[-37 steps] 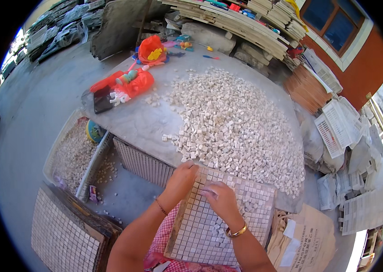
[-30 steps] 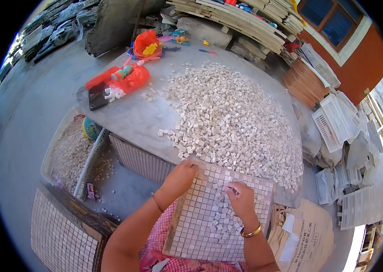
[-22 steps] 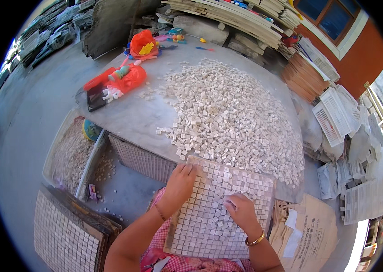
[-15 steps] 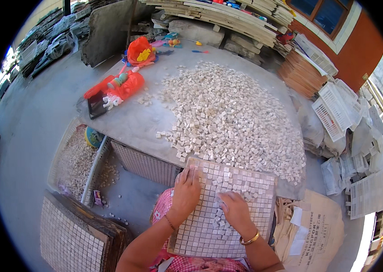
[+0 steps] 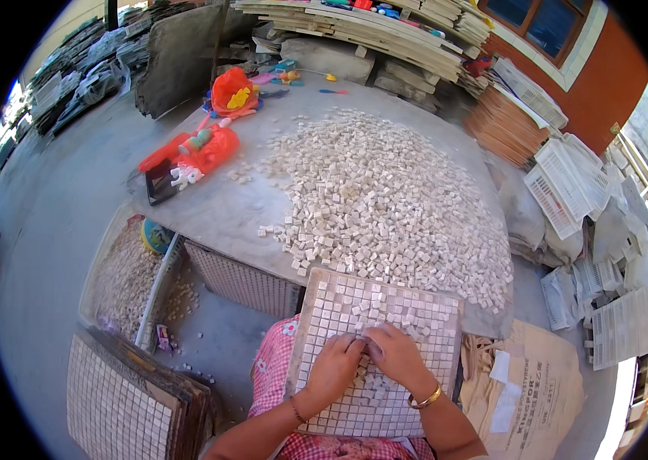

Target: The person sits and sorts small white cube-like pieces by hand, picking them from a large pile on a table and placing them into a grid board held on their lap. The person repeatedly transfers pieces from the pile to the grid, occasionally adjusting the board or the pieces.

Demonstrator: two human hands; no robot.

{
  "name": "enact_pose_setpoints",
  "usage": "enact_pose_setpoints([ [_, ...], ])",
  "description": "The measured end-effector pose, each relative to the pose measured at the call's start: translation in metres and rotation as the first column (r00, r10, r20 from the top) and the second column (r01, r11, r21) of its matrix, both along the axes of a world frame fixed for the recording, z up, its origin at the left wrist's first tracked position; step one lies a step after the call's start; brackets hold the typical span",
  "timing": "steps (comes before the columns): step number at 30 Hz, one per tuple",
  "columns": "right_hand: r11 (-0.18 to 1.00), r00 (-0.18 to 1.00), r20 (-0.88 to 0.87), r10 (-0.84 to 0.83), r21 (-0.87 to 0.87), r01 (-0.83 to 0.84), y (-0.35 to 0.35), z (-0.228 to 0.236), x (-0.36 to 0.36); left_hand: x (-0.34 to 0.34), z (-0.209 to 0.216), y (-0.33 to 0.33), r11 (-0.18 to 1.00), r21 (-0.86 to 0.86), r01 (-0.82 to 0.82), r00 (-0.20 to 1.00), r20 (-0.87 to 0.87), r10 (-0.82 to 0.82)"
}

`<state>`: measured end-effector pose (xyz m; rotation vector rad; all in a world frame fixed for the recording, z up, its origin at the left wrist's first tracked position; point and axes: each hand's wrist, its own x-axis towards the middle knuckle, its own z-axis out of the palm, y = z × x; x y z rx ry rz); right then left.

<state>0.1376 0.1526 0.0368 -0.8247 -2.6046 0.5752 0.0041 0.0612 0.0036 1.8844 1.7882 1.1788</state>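
A square grid board [image 5: 302, 326] rests tilted on my lap against the table edge, many of its cells filled with small pale stone tiles. Loose tiles [image 5: 376, 387] lie on its middle and lower part, partly under my hands, with more scattered toward its upper right. My left hand [image 5: 335, 366] and my right hand [image 5: 399, 358] meet over the board's middle, fingers bent and fingertips almost touching. Whatever lies between the fingertips is too small and hidden to make out. Beyond the board, a large heap of tiles [image 5: 385, 199] covers much of the grey table [image 5: 209, 207].
Red plastic bags [image 5: 220, 146] with toys sit at the table's far left. A white crate of tiles [image 5: 121, 280] stands on the floor at left, near stacked tile-filled boards [image 5: 121, 395]. Right of me lie a brown paper sack [image 5: 542, 383] and piled white plastic baskets [image 5: 558, 188].
My left hand has left the board's upper left edge and moved down and right to meet my right hand. The right hand has turned slightly inward.
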Motion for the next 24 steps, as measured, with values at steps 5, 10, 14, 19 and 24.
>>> enact_pose_setpoints([
  [5,0.999,1.000,0.004,-0.019,-0.026,0.019,0.002,0.003,0.002,-0.003,-0.001,0.003,0.999,-0.024,0.025,0.997,-0.073,-0.027],
  [10,0.995,0.997,-0.028,-0.074,-0.069,0.072,0.004,0.003,0.004,-0.013,-0.006,0.006,0.998,-0.053,-0.037,0.999,0.000,0.037],
  [14,0.991,0.995,-0.006,-0.101,-0.092,0.100,0.008,0.007,-0.002,-0.030,-0.006,0.009,0.993,-0.039,-0.108,0.990,0.091,0.111],
  [19,0.989,0.989,-0.039,-0.143,-0.050,0.141,0.010,0.007,-0.013,-0.025,-0.006,0.017,0.998,0.034,-0.052,0.982,0.181,0.045],
  [24,0.984,0.984,-0.001,-0.180,0.001,0.180,0.009,-0.004,-0.018,-0.020,-0.008,0.033,1.000,0.013,-0.017,0.998,0.068,0.016],
])
